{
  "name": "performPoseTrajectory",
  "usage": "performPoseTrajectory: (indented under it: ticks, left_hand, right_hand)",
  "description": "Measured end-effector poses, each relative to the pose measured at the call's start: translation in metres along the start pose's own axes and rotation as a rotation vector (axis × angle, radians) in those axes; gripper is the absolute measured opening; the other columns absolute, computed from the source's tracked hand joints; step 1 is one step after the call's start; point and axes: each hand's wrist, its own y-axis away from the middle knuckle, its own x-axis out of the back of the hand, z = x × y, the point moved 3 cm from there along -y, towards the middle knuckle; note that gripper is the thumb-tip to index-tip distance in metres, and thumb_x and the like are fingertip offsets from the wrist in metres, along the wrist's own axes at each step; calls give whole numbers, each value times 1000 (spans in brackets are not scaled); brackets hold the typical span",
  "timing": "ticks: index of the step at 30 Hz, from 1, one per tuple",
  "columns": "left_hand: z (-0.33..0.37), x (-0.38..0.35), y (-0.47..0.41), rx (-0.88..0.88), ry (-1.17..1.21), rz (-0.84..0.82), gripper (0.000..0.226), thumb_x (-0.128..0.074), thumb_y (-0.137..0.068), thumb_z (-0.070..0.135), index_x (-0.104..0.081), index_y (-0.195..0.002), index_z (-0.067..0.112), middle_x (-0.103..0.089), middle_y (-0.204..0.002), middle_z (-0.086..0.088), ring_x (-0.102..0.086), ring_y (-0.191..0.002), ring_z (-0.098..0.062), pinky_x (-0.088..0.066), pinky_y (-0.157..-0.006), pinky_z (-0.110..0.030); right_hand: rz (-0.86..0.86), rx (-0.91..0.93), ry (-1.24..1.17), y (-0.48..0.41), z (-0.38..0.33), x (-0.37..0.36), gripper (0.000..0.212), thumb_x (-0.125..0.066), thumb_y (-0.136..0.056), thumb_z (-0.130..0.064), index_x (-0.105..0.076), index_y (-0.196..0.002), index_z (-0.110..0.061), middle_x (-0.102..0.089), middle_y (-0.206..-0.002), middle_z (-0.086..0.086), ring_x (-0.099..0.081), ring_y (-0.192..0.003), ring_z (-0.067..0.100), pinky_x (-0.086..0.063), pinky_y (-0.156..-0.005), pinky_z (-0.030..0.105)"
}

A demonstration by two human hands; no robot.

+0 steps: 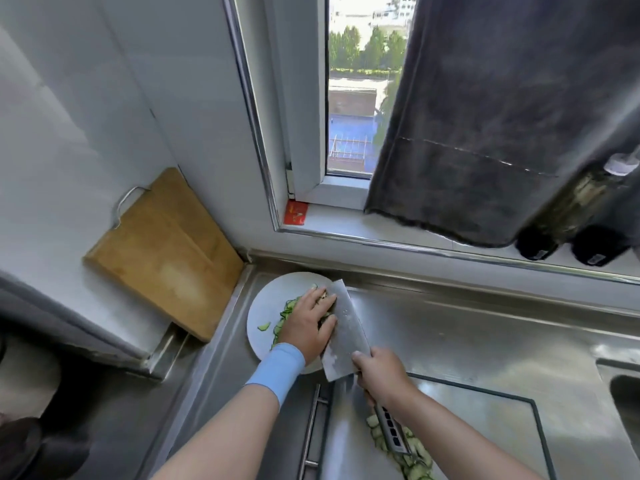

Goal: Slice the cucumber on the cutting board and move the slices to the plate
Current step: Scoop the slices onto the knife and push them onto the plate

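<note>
So the left hand (308,327) was flat over the white plate (273,296), fingers pretty much straight, lying on a pile of cucumber slices (287,308) with the fingertips up against the flat of the cleaver (346,327). That wrist had a light blue wristband (277,370) on it. One small bit of cucumber (264,326) sat on its own on the plate, a little apart from the pile.

The right hand (381,374) was wrapped around the cleaver right where the blade meets the handle. The blade was tilted over the plate's right edge, with the slotted metal handle sticking back toward the person under the wrist. The two hands were near each other but not touching, with the blade between them.

The plate sat in the back left corner of the steel surface (450,327). Closer to the person there was a metal cutting board (485,427) with a dark border, and more cut cucumber (414,459) was lying on it near the bottom edge, partly hidden behind the handle.

Other stuff: a wooden board (162,254) leaned against the wall on the left, and a dark cloth (502,116) hung over the window (349,98). A couple of dark bottles (568,216) stood on the sill, and a small red packet (295,212) was tucked in the sill's corner. The edge of a sink (623,400) showed at far right.
</note>
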Motion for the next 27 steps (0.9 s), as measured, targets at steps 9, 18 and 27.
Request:
performPoseTrajectory:
  ticks: [9,18,27]
  left_hand:
    - [-55,3,-16,25,-89,108,26,-62,-82,17,-74,-105,19,-69,-108,0,-62,-100,-24,-52,-90,-42]
    - [-47,-2,-23,-15,-80,-53,48,-40,-101,23,-37,-148,15,-32,-154,2,-23,-144,-12,-9,-118,-22]
    - [-54,3,-2,-14,-180,-79,55,-24,-96,35,-44,-144,17,-40,-150,3,-31,-142,-14,-15,-118,-28]
  right_hand:
    - [49,-2,213,-33,-13,-14,30,-48,-95,-23,-51,-67,-15,-49,-53,1,-48,-42,21,-39,-46,24]
    - [40,18,301,-34,-13,-10,27,-47,-98,-25,-55,-76,-11,-51,-50,2,-49,-36,19,-41,-42,25]
    - [81,9,281,-31,-11,-7,26,-48,-96,-24,-53,-73,-13,-51,-52,2,-50,-37,18,-41,-43,24]
